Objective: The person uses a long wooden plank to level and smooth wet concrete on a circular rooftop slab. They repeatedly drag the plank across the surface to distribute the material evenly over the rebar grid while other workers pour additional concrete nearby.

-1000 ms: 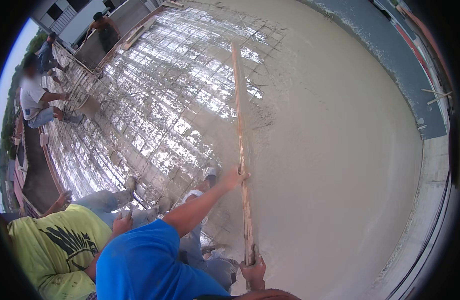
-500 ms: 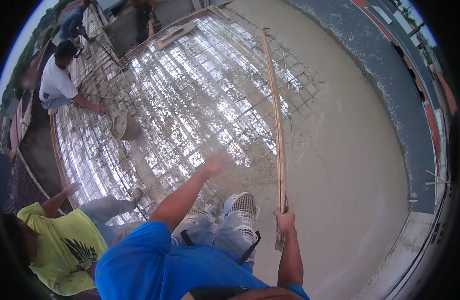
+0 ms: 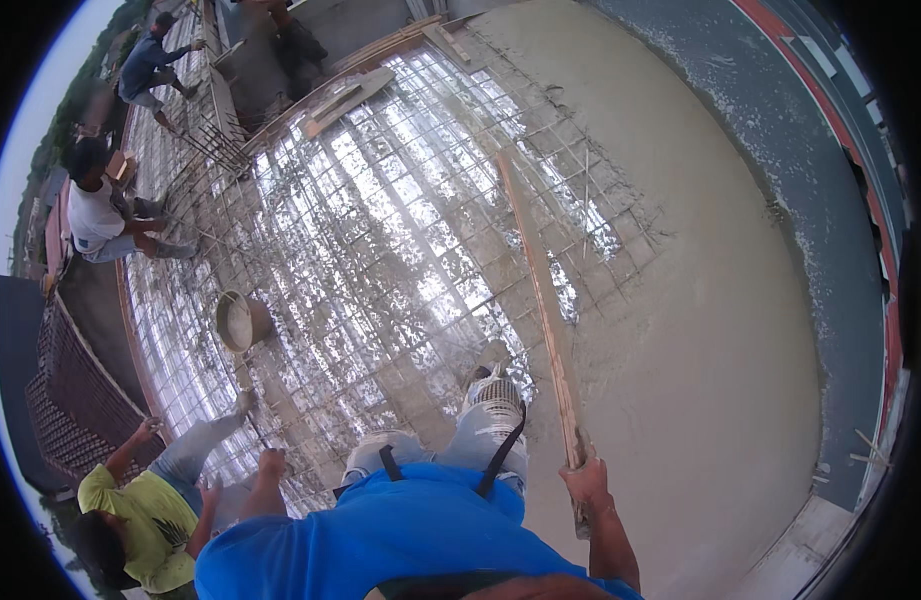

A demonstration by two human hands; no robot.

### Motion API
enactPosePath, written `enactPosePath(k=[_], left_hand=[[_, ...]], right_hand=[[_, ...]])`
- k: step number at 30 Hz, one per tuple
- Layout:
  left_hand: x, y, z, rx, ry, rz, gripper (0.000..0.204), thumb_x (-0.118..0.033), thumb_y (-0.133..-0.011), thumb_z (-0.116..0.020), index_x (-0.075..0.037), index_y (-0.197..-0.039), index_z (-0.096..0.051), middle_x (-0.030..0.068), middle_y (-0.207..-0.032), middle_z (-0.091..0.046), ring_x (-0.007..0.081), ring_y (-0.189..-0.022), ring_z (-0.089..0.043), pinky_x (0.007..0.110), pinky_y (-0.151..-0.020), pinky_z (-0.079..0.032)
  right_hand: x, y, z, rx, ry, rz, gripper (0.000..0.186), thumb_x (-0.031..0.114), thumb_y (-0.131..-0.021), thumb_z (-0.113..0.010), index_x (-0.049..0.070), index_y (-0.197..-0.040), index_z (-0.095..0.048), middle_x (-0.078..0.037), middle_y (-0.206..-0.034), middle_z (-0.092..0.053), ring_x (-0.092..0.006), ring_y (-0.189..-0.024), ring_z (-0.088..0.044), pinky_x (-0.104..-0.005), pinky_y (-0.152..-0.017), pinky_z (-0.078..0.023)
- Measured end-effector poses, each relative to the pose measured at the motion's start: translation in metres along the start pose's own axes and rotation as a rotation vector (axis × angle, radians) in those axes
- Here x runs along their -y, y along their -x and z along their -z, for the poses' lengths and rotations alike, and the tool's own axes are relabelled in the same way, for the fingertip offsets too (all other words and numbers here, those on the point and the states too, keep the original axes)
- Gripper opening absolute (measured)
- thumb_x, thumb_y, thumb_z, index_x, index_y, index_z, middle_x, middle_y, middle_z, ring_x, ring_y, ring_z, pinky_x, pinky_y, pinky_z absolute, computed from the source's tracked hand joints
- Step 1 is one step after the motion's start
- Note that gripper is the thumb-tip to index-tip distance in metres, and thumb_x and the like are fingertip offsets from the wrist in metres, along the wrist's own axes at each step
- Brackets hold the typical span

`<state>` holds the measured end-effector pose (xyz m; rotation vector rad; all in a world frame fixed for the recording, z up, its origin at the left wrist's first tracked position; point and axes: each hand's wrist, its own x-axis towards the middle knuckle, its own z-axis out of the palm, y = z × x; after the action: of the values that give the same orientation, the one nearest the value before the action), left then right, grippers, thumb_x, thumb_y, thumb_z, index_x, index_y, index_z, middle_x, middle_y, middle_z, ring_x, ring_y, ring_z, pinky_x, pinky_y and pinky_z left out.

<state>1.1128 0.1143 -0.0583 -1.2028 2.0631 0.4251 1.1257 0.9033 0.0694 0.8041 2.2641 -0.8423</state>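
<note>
My right hand [image 3: 587, 482] is wrapped round the near end of a long, narrow wooden board [image 3: 542, 290]. The board runs away from me, slanting slightly left, along the line where smooth wet concrete [image 3: 710, 320] meets bare steel mesh [image 3: 380, 240]. A short end of it sticks out behind my grip. My left hand [image 3: 271, 463] is off to the left at my side, its fingers curled in, and I see nothing in it. It is close to a person in a yellow-green shirt [image 3: 165, 535].
On the mesh at left stands a bucket [image 3: 261, 318] with grey contents. A person in a white shirt [image 3: 95, 212] crouches behind it; a person in dark blue [image 3: 145, 68] is farther off. Loose planks [image 3: 350, 103] lie at the far edge. A grey strip [image 3: 848, 400] borders the concrete at right.
My left hand has swung from over the mesh back to my left side. The person in white has drawn a hand away from the bucket. The board stays in my right hand.
</note>
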Motion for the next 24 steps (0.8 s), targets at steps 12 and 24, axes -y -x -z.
enactPosePath(k=[12,24], left_hand=[[-0.306,0.032,-0.091,0.173,-0.151,-0.297,0.051,-0.044,-0.097,-0.062,-0.005,-0.127,-0.076,0.0268,-0.129,-0.072,0.0422,-0.123,-0.068,0.049,-0.105,-0.054],[-0.734,-0.144,-0.058,0.145,-0.07,-0.279,0.04,-0.029,-0.096,-0.057,0.0,-0.113,-0.079,0.0272,-0.129,-0.07,0.0424,-0.124,-0.067,0.049,-0.106,-0.053]], right_hand=[[0.168,-0.155,0.288,-0.124,0.478,0.293,0.096,0.019,-0.071,-0.08,0.028,-0.16,-0.045,-0.022,-0.114,-0.071,-0.0442,-0.096,-0.073,-0.0511,-0.085,-0.062],[0.566,-0.552,0.406,-0.065,0.958,0.702,0.087,0.032,-0.07,-0.085,0.027,-0.152,-0.055,-0.018,-0.113,-0.071,-0.0405,-0.094,-0.073,-0.0497,-0.083,-0.062]])
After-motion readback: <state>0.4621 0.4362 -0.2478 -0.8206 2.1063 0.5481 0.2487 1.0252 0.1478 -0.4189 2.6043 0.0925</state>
